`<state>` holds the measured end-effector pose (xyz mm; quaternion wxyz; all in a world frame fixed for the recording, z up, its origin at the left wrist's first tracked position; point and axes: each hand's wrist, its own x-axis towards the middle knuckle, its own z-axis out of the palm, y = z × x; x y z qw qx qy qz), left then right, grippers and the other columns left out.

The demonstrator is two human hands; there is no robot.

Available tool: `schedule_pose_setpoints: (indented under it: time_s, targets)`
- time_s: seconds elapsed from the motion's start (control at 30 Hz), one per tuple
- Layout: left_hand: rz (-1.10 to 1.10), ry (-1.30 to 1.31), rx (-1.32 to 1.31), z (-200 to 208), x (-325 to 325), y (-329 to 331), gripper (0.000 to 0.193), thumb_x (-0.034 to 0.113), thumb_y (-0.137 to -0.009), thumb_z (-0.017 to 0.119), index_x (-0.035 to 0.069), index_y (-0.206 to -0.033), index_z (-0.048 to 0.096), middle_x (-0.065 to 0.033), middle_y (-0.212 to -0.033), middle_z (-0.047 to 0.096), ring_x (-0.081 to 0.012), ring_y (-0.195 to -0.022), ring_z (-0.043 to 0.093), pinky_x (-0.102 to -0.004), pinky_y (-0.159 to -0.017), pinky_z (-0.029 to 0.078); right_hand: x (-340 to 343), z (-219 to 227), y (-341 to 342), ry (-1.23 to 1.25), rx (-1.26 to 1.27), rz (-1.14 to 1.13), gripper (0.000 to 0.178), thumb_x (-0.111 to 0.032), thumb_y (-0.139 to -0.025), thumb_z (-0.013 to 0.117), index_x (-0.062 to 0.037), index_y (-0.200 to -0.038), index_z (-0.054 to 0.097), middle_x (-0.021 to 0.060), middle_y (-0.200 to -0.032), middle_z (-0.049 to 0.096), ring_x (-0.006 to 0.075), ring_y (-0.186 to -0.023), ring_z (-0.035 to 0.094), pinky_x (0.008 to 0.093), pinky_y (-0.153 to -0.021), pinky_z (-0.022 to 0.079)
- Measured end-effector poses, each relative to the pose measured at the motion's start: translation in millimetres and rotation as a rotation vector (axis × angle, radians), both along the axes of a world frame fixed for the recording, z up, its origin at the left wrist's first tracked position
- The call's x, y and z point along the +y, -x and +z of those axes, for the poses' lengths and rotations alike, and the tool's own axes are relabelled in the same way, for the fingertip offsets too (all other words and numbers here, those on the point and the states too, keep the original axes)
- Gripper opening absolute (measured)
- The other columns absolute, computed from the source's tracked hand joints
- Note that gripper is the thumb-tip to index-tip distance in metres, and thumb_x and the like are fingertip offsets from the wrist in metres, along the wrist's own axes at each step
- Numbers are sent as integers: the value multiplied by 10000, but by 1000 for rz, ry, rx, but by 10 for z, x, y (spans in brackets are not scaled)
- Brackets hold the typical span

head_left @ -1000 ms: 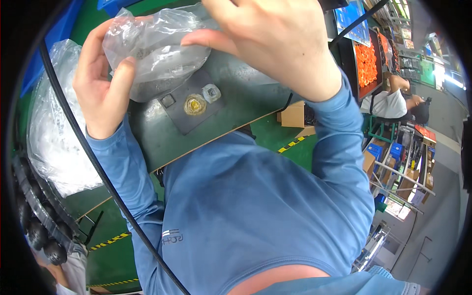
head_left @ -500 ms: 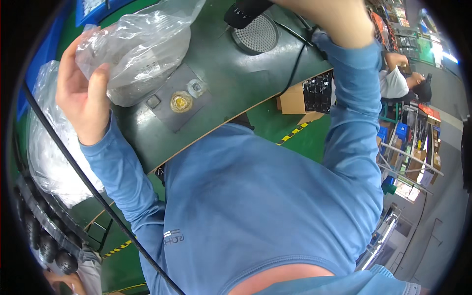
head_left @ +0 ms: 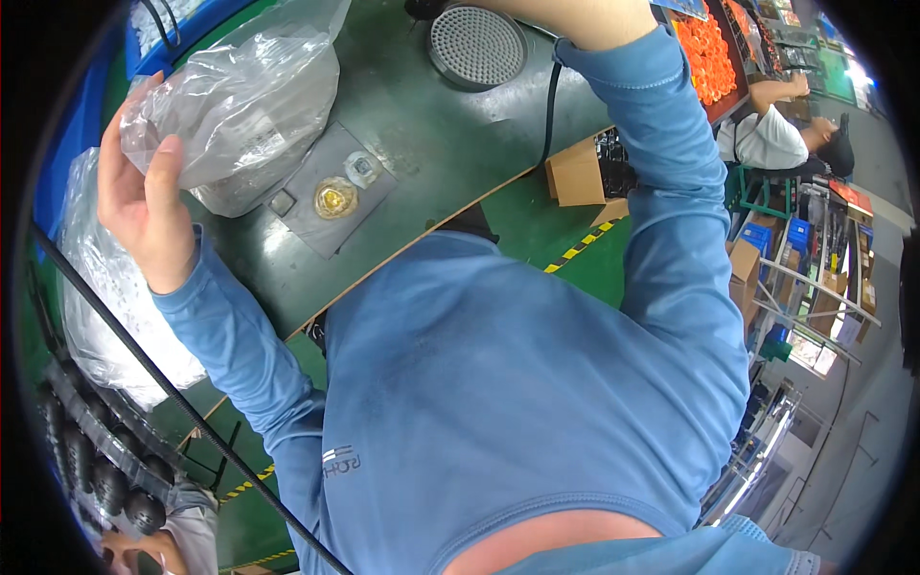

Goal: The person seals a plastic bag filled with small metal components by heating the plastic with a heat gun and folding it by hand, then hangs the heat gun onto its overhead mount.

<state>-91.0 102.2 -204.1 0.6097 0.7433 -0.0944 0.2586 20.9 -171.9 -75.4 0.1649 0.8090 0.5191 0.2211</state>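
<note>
My left hand (head_left: 149, 206) holds the edge of a clear plastic bag (head_left: 254, 105), thumb in front and fingers partly behind the film. The bag lies on the dark green worktable (head_left: 412, 144). Beside it is a thin grey sheet (head_left: 331, 230) bearing a round yellowish coil-like piece (head_left: 335, 197), a pale clear ring-like piece (head_left: 362, 170) and a small square piece (head_left: 282, 202). My right hand (head_left: 546, 8) is mostly cut off by the top edge, its fingers out of sight. Near it sit a round disc with a dotted face (head_left: 477, 46) and part of a black object (head_left: 425, 8).
A black cable (head_left: 551, 115) hangs over the table edge. An open cardboard box (head_left: 577, 174) stands beyond it. Orange parts (head_left: 707, 59) fill a tray at the upper right. Another large plastic bag (head_left: 115, 297) lies at left. Co-workers sit at far right (head_left: 767, 139) and lower left (head_left: 192, 527).
The view has shifted slightly. My right arm has moved up and left, taking the black object mostly out of the picture. My left hand still holds the bag.
</note>
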Motion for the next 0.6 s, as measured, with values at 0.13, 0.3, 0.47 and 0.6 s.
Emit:
schedule_pose_setpoints:
  time_s: [0.13, 0.3, 0.47, 0.6]
  targets:
    - [19, 28, -5, -34, 21, 21, 425, 97, -941, 593, -85, -1325, 591, -205, -1335, 636, -282, -1224, 619, -381, -1095, 444, 301, 498, 343, 155, 348, -330, 198, -210, -838, 691, -105, -692, 609, 57, -617, 607, 243, -664, 653, 377, -661, 485]
    - [56, 161, -24, 91, -179, -4, 300, 72, -977, 631, -85, -1231, 652, -155, -1181, 708, -198, -1092, 657, -309, -999, 481, 257, -199, 145, -813, 488, 496, 151, -164, -849, 679, -15, -826, 666, 165, -791, 665, 368, -752, 659, 432, -689, 532]
    - [257, 56, -70, 131, -176, 61, 330, 32, -890, 749, -66, -1194, 668, -149, -1136, 711, -188, -1000, 665, -309, -936, 508, 360, -347, 241, -590, 778, 101, 260, -214, -885, 656, 39, -866, 715, 241, -797, 691, 399, -792, 700, 450, -727, 555]
    - [320, -740, -509, 456, -322, 152, 538, 89, -735, 876, 4, -1224, 670, -150, -1177, 678, -280, -996, 667, -366, -866, 521, 408, -381, 108, -757, 832, 234, 276, -213, -891, 653, 53, -850, 713, 257, -783, 680, 394, -754, 693, 453, -703, 546]
